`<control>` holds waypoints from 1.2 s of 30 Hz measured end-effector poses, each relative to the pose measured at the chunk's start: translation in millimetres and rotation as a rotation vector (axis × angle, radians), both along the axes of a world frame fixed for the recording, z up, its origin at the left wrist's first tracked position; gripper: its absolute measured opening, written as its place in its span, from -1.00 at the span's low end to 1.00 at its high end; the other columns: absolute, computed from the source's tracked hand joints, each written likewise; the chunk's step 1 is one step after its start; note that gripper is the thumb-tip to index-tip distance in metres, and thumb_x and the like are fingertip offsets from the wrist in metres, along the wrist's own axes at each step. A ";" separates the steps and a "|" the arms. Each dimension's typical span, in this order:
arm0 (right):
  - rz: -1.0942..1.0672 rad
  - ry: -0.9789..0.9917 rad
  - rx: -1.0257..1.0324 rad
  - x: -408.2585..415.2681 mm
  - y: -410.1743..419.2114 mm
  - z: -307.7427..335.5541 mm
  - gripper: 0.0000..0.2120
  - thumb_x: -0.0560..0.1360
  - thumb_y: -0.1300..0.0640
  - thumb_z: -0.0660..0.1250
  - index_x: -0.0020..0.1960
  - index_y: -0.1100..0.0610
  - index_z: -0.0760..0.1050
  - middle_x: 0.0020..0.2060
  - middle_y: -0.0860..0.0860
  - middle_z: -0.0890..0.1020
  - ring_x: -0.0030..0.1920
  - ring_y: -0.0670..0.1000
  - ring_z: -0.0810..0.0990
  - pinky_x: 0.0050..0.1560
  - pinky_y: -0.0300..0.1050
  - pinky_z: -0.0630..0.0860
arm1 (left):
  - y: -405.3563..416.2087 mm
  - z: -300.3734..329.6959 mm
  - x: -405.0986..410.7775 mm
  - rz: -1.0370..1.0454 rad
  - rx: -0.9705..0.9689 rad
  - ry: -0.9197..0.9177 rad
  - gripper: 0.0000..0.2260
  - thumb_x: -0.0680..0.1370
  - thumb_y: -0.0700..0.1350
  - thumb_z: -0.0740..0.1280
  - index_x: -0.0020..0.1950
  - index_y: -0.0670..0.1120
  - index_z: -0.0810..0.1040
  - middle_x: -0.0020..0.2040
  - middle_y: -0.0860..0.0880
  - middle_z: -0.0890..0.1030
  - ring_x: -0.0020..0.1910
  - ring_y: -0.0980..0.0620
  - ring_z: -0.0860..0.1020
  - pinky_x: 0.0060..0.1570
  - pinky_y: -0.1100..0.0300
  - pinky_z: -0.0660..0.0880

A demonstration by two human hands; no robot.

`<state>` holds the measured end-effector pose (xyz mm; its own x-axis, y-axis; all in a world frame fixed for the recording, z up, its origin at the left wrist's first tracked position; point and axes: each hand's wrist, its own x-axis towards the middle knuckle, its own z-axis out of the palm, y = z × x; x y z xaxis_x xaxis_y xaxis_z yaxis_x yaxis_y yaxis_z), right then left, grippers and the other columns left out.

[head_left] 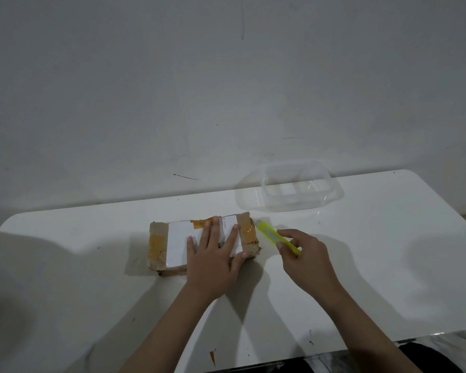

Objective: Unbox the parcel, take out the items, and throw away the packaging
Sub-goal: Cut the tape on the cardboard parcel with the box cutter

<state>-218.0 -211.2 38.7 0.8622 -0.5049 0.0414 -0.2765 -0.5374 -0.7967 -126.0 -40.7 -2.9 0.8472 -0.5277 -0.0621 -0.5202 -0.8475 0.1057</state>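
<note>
The parcel (pixel 203 244) is lying flat on the white table (pixel 361 265), a little left of centre, with its long axis running left to right across the view and its taped, labelled top facing up. The left hand (pixel 214 258) is pressing down on the right half of that top, fingers straight and spread, thumb hooking over the near right edge, so it is steadying the box rather than gripping it. The right hand (pixel 304 253) is hovering just beside the parcel's right end, and it is the nearer hand to that end. Its fingers and thumb are pinching a yellow-green cutter (pixel 277 238) near the handle's back. The cutter is slanting up and to the left, its tip sitting just off the parcel's far right corner, close to the brown tape (pixel 248 230) that is wrapping that end; whether it is already touching the tape is hard to tell, and no blade is clearly showing. The coming move is likely turning on this: the tape seam lies left of the tip, so the cutter would be travelling leftward toward the pressing fingers, which calls for care. A clear plastic tub (pixel 293 188) is standing well behind, toward the wall, apart from both hands. The parcel looks unopened.
</note>
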 end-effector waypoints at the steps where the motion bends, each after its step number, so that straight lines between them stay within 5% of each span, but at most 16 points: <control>1: 0.004 -0.003 -0.021 0.3 1.1 2.2 -0.77 0.50 0.20 0.35 0.14 0.08 0.59 -0.29 -0.30 0.46 -0.22 -0.09 0.50 -0.28 -0.49 0.31 | -2.5 0.9 -3.1 0.030 0.008 -0.002 -0.35 0.53 0.33 -0.31 0.50 0.15 0.22 0.53 -0.13 0.20 0.50 -0.18 0.20 0.27 -0.32 0.27; 6: 0.043 -0.013 -0.092 6.3 2.5 8.7 -0.75 0.51 0.21 0.33 0.17 0.10 0.57 -0.13 -0.17 0.63 -0.17 -0.11 0.51 -0.25 -0.57 0.29 | -8.5 -2.0 -8.1 0.089 -0.011 -0.031 -0.41 0.58 0.28 -0.19 0.46 0.08 0.33 0.47 -0.17 0.33 0.43 -0.21 0.33 0.18 -0.34 0.36; 13: 0.093 0.030 -0.202 13.5 5.5 11.5 -0.71 0.52 0.20 0.28 0.23 0.12 0.54 0.07 0.06 0.66 0.07 0.07 0.61 -0.03 -0.28 0.39 | -11.3 -1.5 -4.5 0.106 -0.021 -0.022 -0.44 0.55 0.24 -0.09 0.44 0.06 0.37 0.45 -0.19 0.35 0.41 -0.22 0.35 0.16 -0.35 0.37; 18: 0.148 0.113 -0.316 23.0 8.7 17.0 -0.72 0.55 0.17 0.21 0.24 0.13 0.50 -0.01 0.13 0.63 0.01 0.13 0.58 -0.07 -0.13 0.44 | -10.6 -1.3 -4.8 0.074 -0.033 0.013 -0.20 0.42 0.33 -0.52 0.55 0.12 0.06 0.57 -0.15 0.04 0.54 -0.19 0.03 0.35 -0.31 0.12; 22: 0.179 0.155 -0.401 30.6 13.4 20.6 -0.76 0.55 0.16 0.17 0.16 0.17 0.50 -0.08 0.15 0.59 -0.06 0.15 0.55 -0.18 -0.11 0.39 | -14.0 3.2 -4.9 0.132 -0.014 0.022 -0.26 0.53 0.30 -0.42 0.48 0.08 0.28 0.49 -0.21 0.28 0.46 -0.23 0.26 0.21 -0.35 0.30; 30: 0.169 0.156 -0.409 27.3 16.3 23.1 -0.75 0.56 0.16 0.16 0.20 0.15 0.48 -0.09 0.15 0.57 -0.05 0.17 0.54 -0.18 -0.12 0.33 | -14.1 0.1 -4.1 0.141 -0.019 0.044 -0.34 0.60 0.26 -0.28 0.40 0.04 0.43 0.39 -0.22 0.43 0.35 -0.24 0.42 0.09 -0.34 0.42; 36: 0.175 0.217 -0.451 29.8 20.7 25.7 -0.76 0.57 0.16 0.14 0.19 0.16 0.45 -0.09 0.13 0.52 -0.05 0.16 0.53 -0.19 -0.12 0.36 | -13.9 0.5 -5.7 0.094 -0.021 0.029 -0.14 0.38 0.33 -0.61 0.54 0.12 0.04 0.56 -0.18 0.04 0.53 -0.20 0.04 0.35 -0.31 0.14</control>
